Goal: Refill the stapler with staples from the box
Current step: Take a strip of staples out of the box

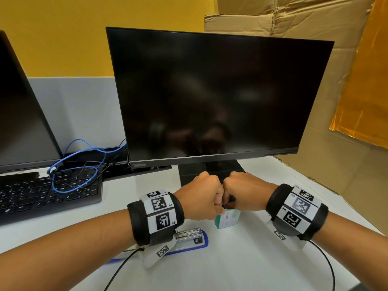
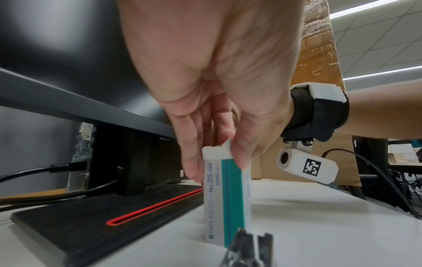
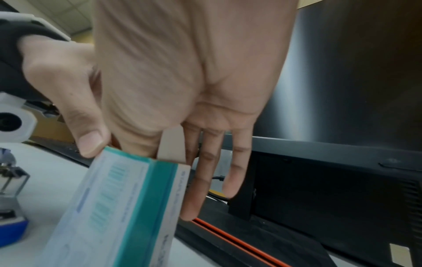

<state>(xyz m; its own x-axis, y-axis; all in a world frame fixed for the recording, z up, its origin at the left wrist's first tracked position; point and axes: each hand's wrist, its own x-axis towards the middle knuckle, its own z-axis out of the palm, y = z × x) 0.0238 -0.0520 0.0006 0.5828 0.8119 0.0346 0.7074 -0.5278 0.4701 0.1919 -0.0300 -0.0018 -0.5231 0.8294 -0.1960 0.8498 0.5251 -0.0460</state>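
A white and teal staple box (image 1: 227, 220) stands upright on the white table, just in front of the monitor's foot. My left hand (image 1: 201, 198) pinches its top, fingers on one side and thumb on the other, as the left wrist view shows on the staple box (image 2: 226, 198). My right hand (image 1: 245, 194) meets it from the right. In the right wrist view my right hand (image 3: 189, 153) dips its thumb side into the box's open top (image 3: 137, 198), three fingers hanging behind the flap. The open blue stapler (image 1: 189, 237) lies below my left wrist.
A dark monitor (image 1: 220, 97) stands right behind the hands on a black foot (image 2: 91, 225) with a red slot. A keyboard (image 1: 42, 196), a blue cable (image 1: 73, 164) and a second screen (image 1: 21, 112) are on the left. Cardboard boxes (image 1: 315, 28) fill the right.
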